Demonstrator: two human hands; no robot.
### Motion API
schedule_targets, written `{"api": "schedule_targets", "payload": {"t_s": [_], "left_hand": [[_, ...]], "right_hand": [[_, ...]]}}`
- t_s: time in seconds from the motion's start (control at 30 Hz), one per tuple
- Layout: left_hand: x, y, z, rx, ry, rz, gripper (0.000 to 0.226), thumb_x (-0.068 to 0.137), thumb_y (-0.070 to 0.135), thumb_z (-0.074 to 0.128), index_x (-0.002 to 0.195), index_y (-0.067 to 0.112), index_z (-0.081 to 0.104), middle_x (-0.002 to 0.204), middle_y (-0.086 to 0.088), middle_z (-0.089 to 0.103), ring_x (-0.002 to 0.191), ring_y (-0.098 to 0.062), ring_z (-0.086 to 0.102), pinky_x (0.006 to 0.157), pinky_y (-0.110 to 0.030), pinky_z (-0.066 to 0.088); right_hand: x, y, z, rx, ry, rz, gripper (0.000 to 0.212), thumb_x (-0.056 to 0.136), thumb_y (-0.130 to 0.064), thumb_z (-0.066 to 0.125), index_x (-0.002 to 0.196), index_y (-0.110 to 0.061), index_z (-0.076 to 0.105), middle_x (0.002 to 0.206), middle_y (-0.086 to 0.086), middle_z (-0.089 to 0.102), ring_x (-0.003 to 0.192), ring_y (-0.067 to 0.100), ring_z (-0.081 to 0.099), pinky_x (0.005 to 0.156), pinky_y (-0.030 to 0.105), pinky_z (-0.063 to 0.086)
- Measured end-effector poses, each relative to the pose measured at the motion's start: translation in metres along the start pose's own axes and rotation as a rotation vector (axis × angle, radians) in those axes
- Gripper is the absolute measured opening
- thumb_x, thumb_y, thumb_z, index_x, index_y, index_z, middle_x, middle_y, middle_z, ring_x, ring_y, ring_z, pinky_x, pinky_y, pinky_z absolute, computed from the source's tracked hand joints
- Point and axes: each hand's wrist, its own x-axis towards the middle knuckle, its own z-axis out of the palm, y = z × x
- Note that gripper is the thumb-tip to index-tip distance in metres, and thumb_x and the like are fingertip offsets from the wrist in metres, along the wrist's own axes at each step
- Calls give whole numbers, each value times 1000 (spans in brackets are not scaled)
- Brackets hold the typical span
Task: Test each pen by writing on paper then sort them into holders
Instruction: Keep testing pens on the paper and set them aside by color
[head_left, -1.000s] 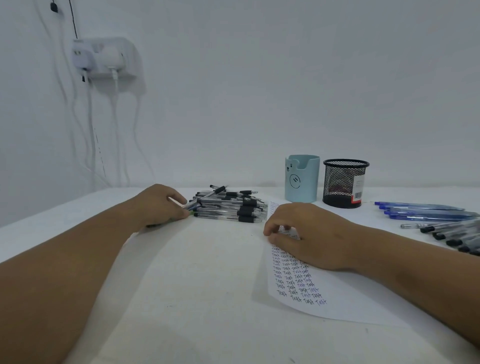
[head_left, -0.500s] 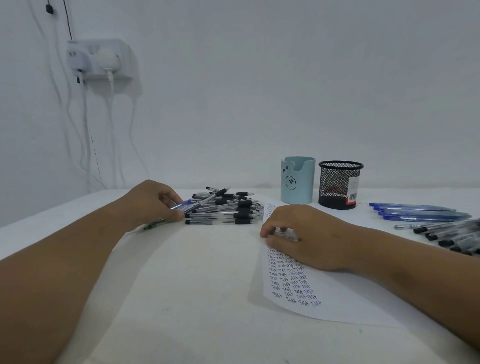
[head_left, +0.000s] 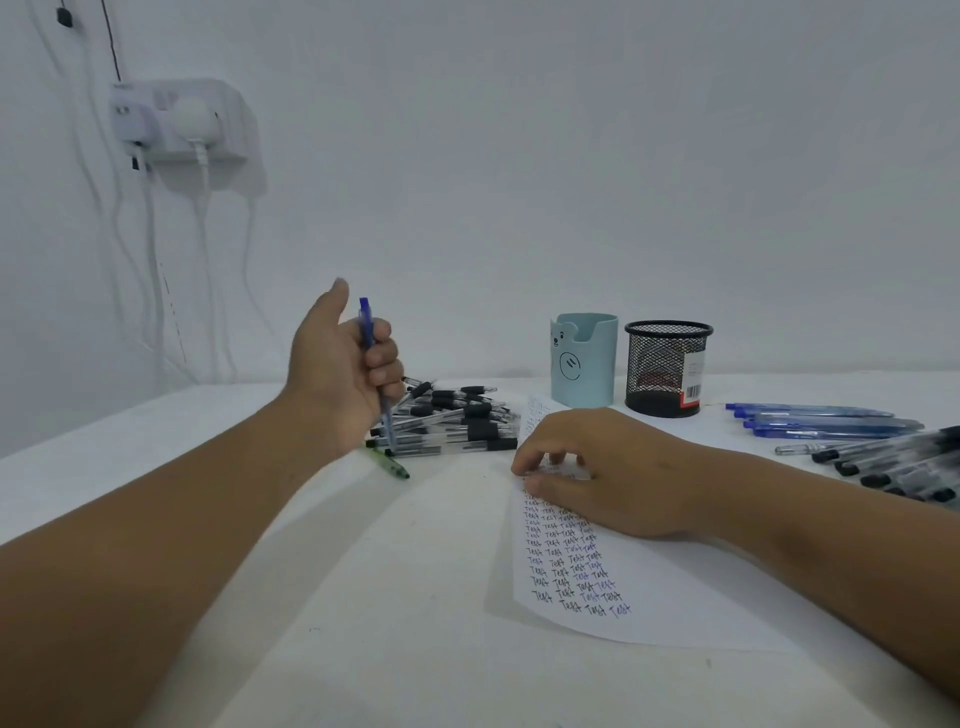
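Observation:
My left hand (head_left: 345, 364) grips a blue pen (head_left: 368, 325) upright above the table, thumb raised, its tip pointing down. Just behind it lies a pile of black-capped clear pens (head_left: 457, 423), with a green pen (head_left: 389, 462) loose at the pile's front. My right hand (head_left: 605, 470) rests with curled fingers on the sheet of paper (head_left: 670, 608), which is covered in rows of the written word "Test". A pale blue bear holder (head_left: 584, 361) and a black mesh holder (head_left: 667, 366) stand side by side behind the paper.
Blue pens (head_left: 821, 421) and more black-capped pens (head_left: 898, 460) lie in groups at the right of the white table (head_left: 363, 597). A wall socket with plugs and hanging cables (head_left: 182, 124) is on the wall at the upper left.
My left hand has lifted from beside the pen pile, raising the blue pen upright off the table. The green pen now lies uncovered. My right hand stays on the paper.

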Motion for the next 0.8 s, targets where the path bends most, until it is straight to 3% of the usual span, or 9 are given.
{"api": "schedule_targets", "payload": {"t_s": [0.13, 0.3, 0.37, 0.47, 0.57, 0.67, 0.8], "left_hand": [[-9, -2, 16, -38, -17, 78, 52, 98, 47, 41, 54, 18, 37, 49, 3, 22, 45, -13, 17, 51, -28, 20], [-15, 2, 23, -244, -33, 138, 32, 84, 26, 38, 54, 18, 32, 48, 3, 19, 43, -13, 15, 48, -24, 21], [-16, -1, 24, -334, -33, 109, 27, 80, 25, 40, 55, 18, 32, 50, 2, 22, 44, -15, 19, 50, -24, 26], [-17, -10, 26, -449, -70, 44, 39, 95, 28, 31, 59, 15, 34, 57, -2, 38, 47, -20, 43, 61, -30, 38], [-26, -17, 38, -470, -169, 9, 44, 102, 29, 26, 63, 12, 38, 75, -15, 65, 82, -36, 74, 86, -45, 53], [-33, -22, 51, -362, -312, -29, 41, 104, 30, 23, 70, 14, 39, 112, -20, 73, 115, -41, 67, 107, -53, 43], [-35, -26, 55, -133, -401, -42, 40, 106, 39, 24, 96, 12, 51, 127, -13, 69, 126, -39, 59, 115, -53, 37]], "right_hand": [[0, 1, 1, 11, -3, 12, 18, 97, -42, 60, 112, -36, 67, 111, -23, 63, 108, -3, 54, 93, 16, 44], [0, 3, 1, 16, 11, 22, 17, 96, -41, 62, 112, -36, 68, 109, -23, 65, 102, -3, 55, 83, 9, 42], [0, 3, 1, 69, 57, 36, 17, 95, -38, 65, 111, -36, 69, 102, -20, 68, 96, -2, 58, 78, 11, 45], [1, 2, -1, 193, 255, 42, 20, 93, -36, 67, 113, -33, 68, 93, -16, 68, 86, 4, 62, 73, 16, 51], [2, -2, -7, 78, 475, -22, 33, 86, -50, 66, 114, -32, 69, 77, -15, 57, 73, 4, 55, 63, 12, 39], [3, -7, -11, -57, 525, -57, 35, 84, -55, 66, 104, -29, 75, 61, -12, 48, 64, 5, 49, 55, 16, 31], [4, -2, -12, -82, 501, -22, 12, 88, -30, 74, 78, -23, 72, 50, -11, 49, 58, 8, 52, 52, 15, 35]]}}
